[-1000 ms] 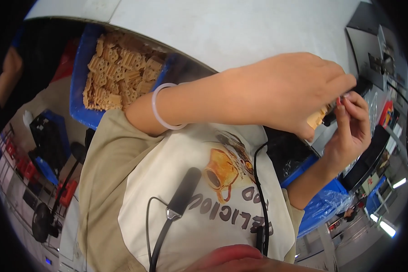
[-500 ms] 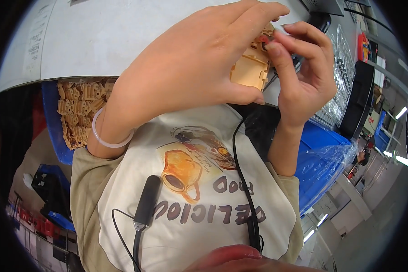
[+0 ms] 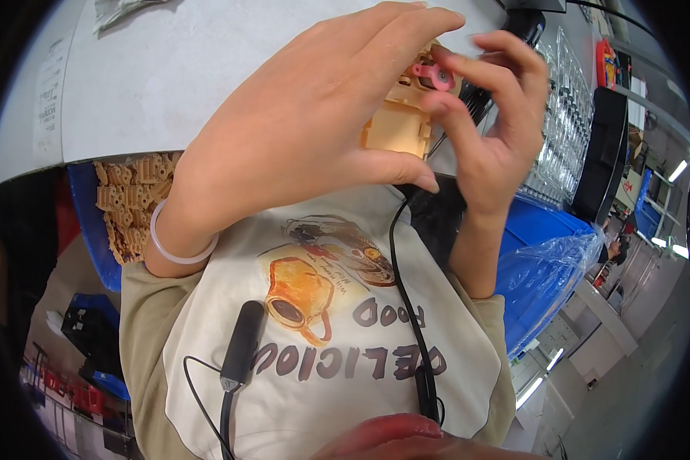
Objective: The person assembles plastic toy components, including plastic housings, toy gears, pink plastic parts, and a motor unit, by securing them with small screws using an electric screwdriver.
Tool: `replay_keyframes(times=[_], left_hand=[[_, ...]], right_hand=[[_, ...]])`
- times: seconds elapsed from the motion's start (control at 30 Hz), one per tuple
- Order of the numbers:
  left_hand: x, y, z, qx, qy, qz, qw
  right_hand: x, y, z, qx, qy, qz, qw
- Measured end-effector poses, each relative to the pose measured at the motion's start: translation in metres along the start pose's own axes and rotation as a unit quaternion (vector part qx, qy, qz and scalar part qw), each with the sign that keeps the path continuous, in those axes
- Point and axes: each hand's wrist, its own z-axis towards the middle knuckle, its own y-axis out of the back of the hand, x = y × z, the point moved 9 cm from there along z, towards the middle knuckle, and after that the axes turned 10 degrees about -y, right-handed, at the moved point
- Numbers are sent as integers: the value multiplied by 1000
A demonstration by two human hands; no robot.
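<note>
tan plastic housing (image 3: 397, 129) | partly hidden, between left fingers (image 3: 425, 27) | pink piece (image 3: 440, 77), dark-centred | at housing's upper end

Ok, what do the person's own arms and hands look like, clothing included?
The left hand and right hand are ungloved. A thin, round, whitish bracelet circles the left arm; the right arm shows none. Loose khaki fabric sleeves leave both forearms bare.

One head-worn fisheye view looks steeply down, close above the white shirt (image 3: 345, 333), taking in the table (image 3: 146, 92) beyond the shirt and a blue container (image 3: 540, 264) to its right.
</note>
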Motion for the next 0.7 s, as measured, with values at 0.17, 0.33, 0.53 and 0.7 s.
replay_keyframes(times=[0.17, 0.33, 0.53, 0.7], left_hand=[[-2, 11, 1, -27, 9, -14, 1000], [-4, 12, 11, -71, -1, -29, 997], [-4, 8, 8, -117, -15, 53, 992], [4, 3, 6, -135, -13, 35, 990]], right_hand=[[-66, 51, 0, -118, -242, -16, 963], [-103, 10, -14, -18, -435, 134, 890], [-100, 55, -19, -191, -321, 263, 890], [-61, 125, 37, -143, -138, 383, 902]])
